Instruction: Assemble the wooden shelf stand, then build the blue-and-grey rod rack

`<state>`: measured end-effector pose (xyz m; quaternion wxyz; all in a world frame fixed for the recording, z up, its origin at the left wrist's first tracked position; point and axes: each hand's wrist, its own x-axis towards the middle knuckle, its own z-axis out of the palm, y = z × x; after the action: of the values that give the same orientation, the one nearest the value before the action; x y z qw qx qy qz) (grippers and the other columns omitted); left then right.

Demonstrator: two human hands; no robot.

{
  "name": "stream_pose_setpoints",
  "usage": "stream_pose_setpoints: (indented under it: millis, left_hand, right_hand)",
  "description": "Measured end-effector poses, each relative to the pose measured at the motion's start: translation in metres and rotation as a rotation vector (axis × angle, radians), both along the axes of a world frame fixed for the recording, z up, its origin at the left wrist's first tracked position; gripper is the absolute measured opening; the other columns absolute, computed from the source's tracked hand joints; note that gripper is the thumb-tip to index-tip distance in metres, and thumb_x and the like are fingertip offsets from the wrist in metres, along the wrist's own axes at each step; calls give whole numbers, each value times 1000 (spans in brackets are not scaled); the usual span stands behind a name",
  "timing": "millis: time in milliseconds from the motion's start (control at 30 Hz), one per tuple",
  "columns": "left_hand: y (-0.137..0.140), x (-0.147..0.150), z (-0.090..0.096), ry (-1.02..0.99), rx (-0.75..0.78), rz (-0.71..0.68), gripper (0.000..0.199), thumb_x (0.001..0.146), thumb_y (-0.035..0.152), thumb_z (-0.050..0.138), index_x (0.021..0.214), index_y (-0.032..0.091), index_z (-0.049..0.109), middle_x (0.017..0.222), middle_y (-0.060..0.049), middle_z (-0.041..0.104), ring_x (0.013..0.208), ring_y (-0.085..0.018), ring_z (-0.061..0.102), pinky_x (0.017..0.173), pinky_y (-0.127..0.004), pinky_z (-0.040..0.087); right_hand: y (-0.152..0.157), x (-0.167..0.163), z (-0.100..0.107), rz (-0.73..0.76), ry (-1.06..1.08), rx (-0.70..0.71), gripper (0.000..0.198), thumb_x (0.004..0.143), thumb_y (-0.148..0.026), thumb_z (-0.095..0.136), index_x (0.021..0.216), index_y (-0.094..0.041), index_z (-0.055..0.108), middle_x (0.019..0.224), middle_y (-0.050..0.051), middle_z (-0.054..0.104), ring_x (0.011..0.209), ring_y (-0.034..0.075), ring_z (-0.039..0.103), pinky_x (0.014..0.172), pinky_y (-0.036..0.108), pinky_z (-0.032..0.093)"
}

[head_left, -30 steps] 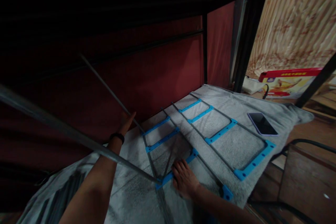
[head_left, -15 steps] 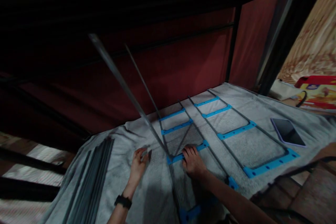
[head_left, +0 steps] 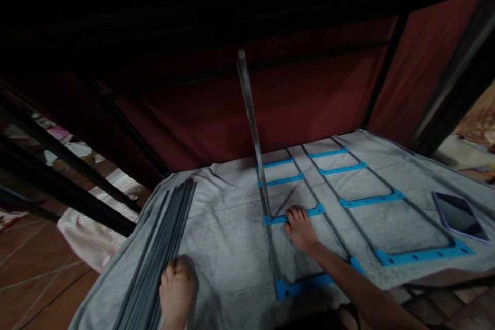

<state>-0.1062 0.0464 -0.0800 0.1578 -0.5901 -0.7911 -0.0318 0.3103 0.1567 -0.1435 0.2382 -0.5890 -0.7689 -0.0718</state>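
Rods (head_left: 164, 247) lie left of the blue-barred frame (head_left: 284, 181), our left hand (head_left: 177, 289) at their edge, grip unclear to us; our right hand (head_left: 301, 230) clasps the frame's crossbar (head_left: 315, 210).

The single view comes from a camera on the person's head, looking forward and down across the grey cloth-covered surface (head_left: 228, 247) to the dark red panel (head_left: 204, 129) behind it. It sits close enough that the left hand (head_left: 177, 286) and right hand (head_left: 300, 229) fall in the lower part, and it spans widely, from the tiled floor (head_left: 31, 247) at left to the phone (head_left: 460, 216) at right.
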Motion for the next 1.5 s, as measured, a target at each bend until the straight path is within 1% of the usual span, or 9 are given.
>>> stream_pose_setpoints:
  millis: [167, 400, 633, 733, 867, 933, 1033, 1133, 1500]
  left_hand:
    - [6, 12, 13, 109, -142, 128, 42, 92, 17, 35, 119, 6, 65, 124, -23, 59, 104, -31, 61, 81, -36, 43]
    - [21, 5, 23, 136, -142, 185, 43, 92, 10, 28, 112, 7, 65, 104, -19, 62, 100, -31, 61, 78, -33, 38]
    - [33, -11, 19, -15, -174, 170, 39, 89, 11, 32, 107, -1, 65, 99, -25, 65, 97, -35, 65, 78, -36, 44]
    - [40, -15, 22, -228, -114, 264, 33, 83, 10, 39, 104, 3, 64, 95, -24, 68, 94, -36, 67, 75, -39, 48]
    - [51, -12, 25, -877, -31, 350, 10, 74, 27, 59, 78, 18, 60, 65, -9, 64, 65, -29, 65, 58, -36, 46]
    - [56, -1, 26, -1208, 67, 312, 20, 69, 38, 66, 70, 22, 54, 54, -1, 54, 51, -22, 56, 48, -32, 40]
    - [64, 28, 31, -1527, 202, 257, 41, 57, 50, 75, 69, 24, 46, 46, 9, 40, 38, -11, 36, 39, -24, 25]
    - [74, 62, 42, -1666, 175, 172, 54, 49, 54, 82, 67, 24, 41, 44, 13, 32, 36, -6, 25, 36, -20, 16]
    - [149, 140, 103, -1917, 244, -171, 53, 71, 49, 70, 52, 24, 27, 42, 9, 25, 34, -5, 24, 34, -22, 20]
  right_hand:
    - [1, -1, 1, 2, 13, -1, 36, 94, -30, 51, 126, -18, 59, 129, 12, 61, 123, 28, 49, 114, 46, 27]
    - [0, -1, 4, 6, 21, -40, 36, 94, -30, 52, 127, -16, 58, 130, 12, 60, 124, 28, 48, 114, 46, 28]
    - [1, 0, 5, 10, 6, -38, 37, 94, -30, 51, 128, -16, 57, 130, 13, 59, 124, 29, 47, 114, 47, 27]
    - [0, 0, 6, 16, 15, -38, 37, 95, -30, 51, 128, -16, 57, 130, 12, 59, 124, 28, 47, 115, 46, 26]
    - [0, 1, 8, 9, 6, -44, 37, 95, -31, 52, 128, -16, 57, 129, 12, 59, 123, 28, 47, 114, 46, 27]
    - [-1, 0, 8, 6, 5, -45, 36, 94, -31, 52, 128, -17, 57, 130, 12, 59, 123, 27, 47, 114, 46, 26]
    - [-1, 0, 8, 5, 16, -49, 36, 94, -30, 52, 127, -17, 58, 130, 11, 59, 124, 27, 47, 115, 46, 26]
    - [-1, 0, 9, 6, 17, -55, 36, 94, -30, 53, 128, -18, 57, 130, 11, 59, 125, 28, 46, 115, 46, 25]
    - [1, 1, 9, 9, 25, -68, 38, 93, -30, 53, 127, -16, 59, 130, 13, 60, 125, 28, 46, 115, 46, 25]
